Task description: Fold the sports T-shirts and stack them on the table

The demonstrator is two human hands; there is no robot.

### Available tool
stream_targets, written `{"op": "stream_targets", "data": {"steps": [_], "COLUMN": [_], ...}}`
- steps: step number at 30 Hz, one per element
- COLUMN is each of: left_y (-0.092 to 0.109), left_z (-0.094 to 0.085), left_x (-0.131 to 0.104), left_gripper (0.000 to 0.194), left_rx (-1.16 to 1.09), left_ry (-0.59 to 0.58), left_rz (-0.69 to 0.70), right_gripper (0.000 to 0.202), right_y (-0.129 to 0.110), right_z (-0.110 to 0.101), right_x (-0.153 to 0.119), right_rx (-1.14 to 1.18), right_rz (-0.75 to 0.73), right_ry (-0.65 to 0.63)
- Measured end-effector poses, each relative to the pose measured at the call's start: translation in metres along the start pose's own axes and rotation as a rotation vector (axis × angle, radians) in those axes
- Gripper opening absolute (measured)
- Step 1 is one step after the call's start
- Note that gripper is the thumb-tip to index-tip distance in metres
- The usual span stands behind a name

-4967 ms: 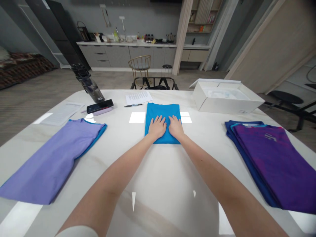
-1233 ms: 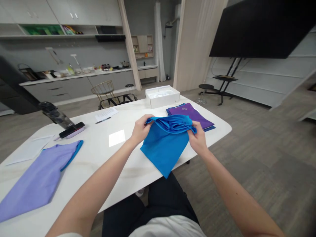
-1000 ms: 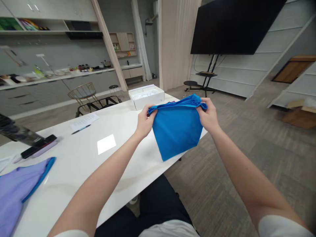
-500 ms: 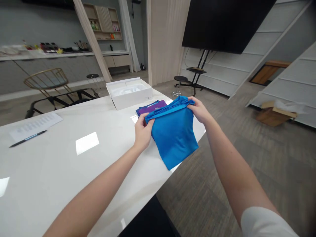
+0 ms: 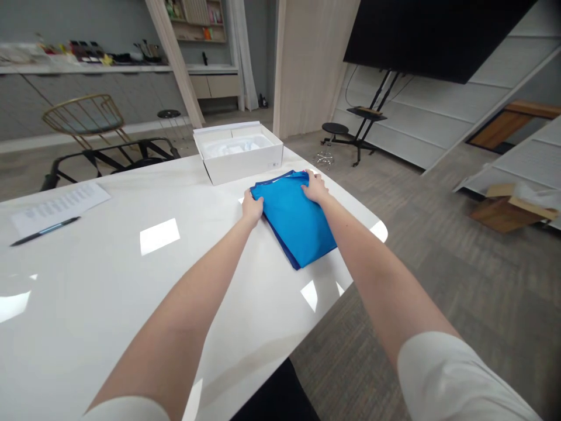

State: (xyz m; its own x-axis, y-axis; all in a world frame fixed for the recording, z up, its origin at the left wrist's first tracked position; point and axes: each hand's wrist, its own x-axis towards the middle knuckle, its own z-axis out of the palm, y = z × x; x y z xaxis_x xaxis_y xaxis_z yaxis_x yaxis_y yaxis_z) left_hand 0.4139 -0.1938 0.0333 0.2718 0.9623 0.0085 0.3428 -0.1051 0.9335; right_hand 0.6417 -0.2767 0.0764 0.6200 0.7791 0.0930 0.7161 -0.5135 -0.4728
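Note:
A folded, smooth bright-blue cloth (image 5: pixel 295 219) lies at the right end of the white table (image 5: pixel 197 280), on top of a dark-blue cloth (image 5: pixel 286 248) whose edge shows along the left side. What kind of garment the blue one is, I cannot tell. At its far left corner, my left hand (image 5: pixel 252 209) is closed with the thumb over the edge. My right hand (image 5: pixel 314 188) grips the far right corner, its fingers curled round the rim. Whatever else lies underneath is mostly hidden.
Just beyond the cloths stands an open white box (image 5: pixel 243 165) with pale plastic-like contents. A printed sheet (image 5: pixel 61 207) and a pen (image 5: pixel 46 230) lie at the table's left. Past the rounded right edge is carpeted floor, with a cardboard box (image 5: pixel 511 209) on it.
Both hands have lowered the blue cloth from the air onto the pile and it now lies flat. The purple cloth seen before is covered. The view has shifted slightly.

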Motion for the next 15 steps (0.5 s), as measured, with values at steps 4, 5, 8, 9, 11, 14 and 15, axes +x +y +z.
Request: {"op": "stream_targets", "data": {"steps": [4, 5, 8, 9, 11, 14, 15], "left_y": [0.004, 0.007, 0.003, -0.001, -0.014, -0.035, -0.041], "left_z": [-0.005, -0.007, -0.014, -0.018, -0.03, -0.059, -0.07], "left_x": [-0.022, -0.027, -0.037, -0.039, -0.042, -0.048, -0.051], "left_gripper": [0.058, 0.053, 0.052, 0.054, 0.058, 0.057, 0.057], "left_rx": [0.338, 0.415, 0.564, 0.576, 0.552, 0.467, 0.437], "left_ry": [0.037, -0.028, -0.195, -0.217, -0.223, -0.207, -0.203], "left_rz": [0.461, 0.539, 0.478, 0.419, 0.356, 0.389, 0.401], "right_gripper": [0.059, 0.056, 0.056, 0.059, 0.063, 0.067, 0.068], "right_y": [-0.009, -0.011, -0.008, -0.006, 0.001, 0.003, -0.001], "right_z": [0.003, 0.003, 0.005, 0.007, 0.011, 0.012, 0.013], "right_x": [-0.022, -0.024, -0.024, -0.023, -0.018, -0.012, -0.012], "right_rx": [-0.095, -0.078, -0.025, -0.022, -0.031, -0.061, -0.078], "right_rz": [-0.226, -0.298, -0.37, -0.341, -0.245, -0.096, -0.059], "right_ry": [0.142, 0.133, -0.056, -0.127, -0.202, -0.185, -0.17]}}
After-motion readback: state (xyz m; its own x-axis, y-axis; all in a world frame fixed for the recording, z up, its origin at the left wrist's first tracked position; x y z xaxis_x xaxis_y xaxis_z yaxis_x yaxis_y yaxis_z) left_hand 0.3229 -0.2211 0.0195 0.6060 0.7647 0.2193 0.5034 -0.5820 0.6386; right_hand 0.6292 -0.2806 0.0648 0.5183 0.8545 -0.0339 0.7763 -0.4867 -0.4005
